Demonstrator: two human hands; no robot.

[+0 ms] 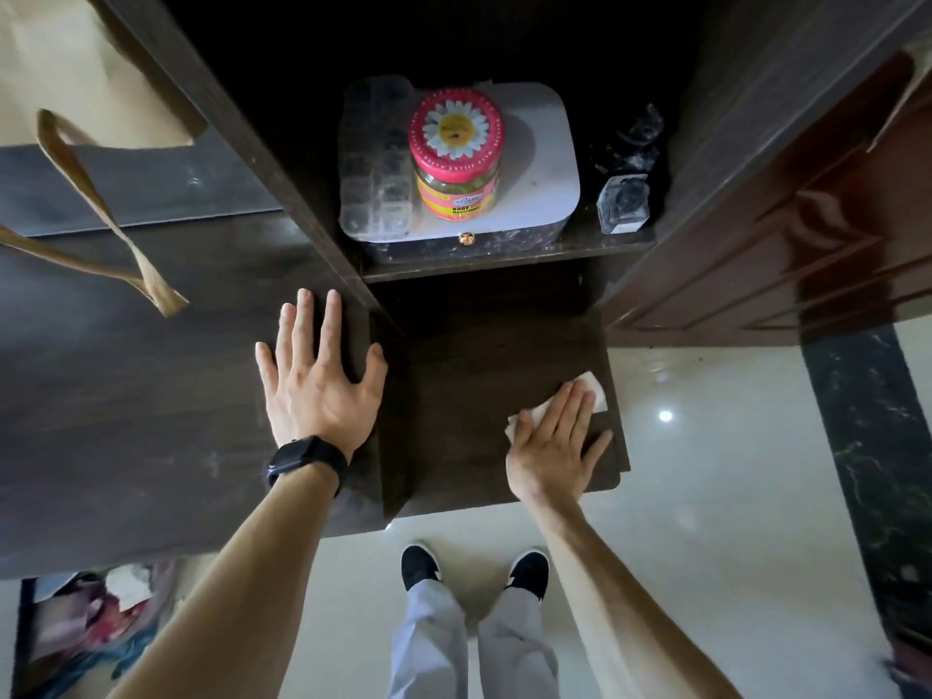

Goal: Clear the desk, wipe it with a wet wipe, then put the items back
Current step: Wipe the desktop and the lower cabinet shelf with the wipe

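Note:
My right hand [552,441] lies flat, fingers straight, pressing a white wet wipe [594,391] onto the lower dark wooden desk surface [469,396] near its right edge. Most of the wipe is hidden under the palm. My left hand [317,375], with a black watch on the wrist, rests flat with spread fingers on the higher dark desk top [126,421] to the left. On the shelf above sit a pink-lidded jar [456,153] and a clear plastic organiser [375,164], both on a white box [529,164], with a dark glass bottle [623,204] to the right.
A brown paper bag [60,68] with a hanging handle stands at the upper left on the desk top. A glossy wooden door [807,219] stands to the right. Below are a pale tiled floor [706,496], my shoes, and a bin of clutter [91,628] at the lower left.

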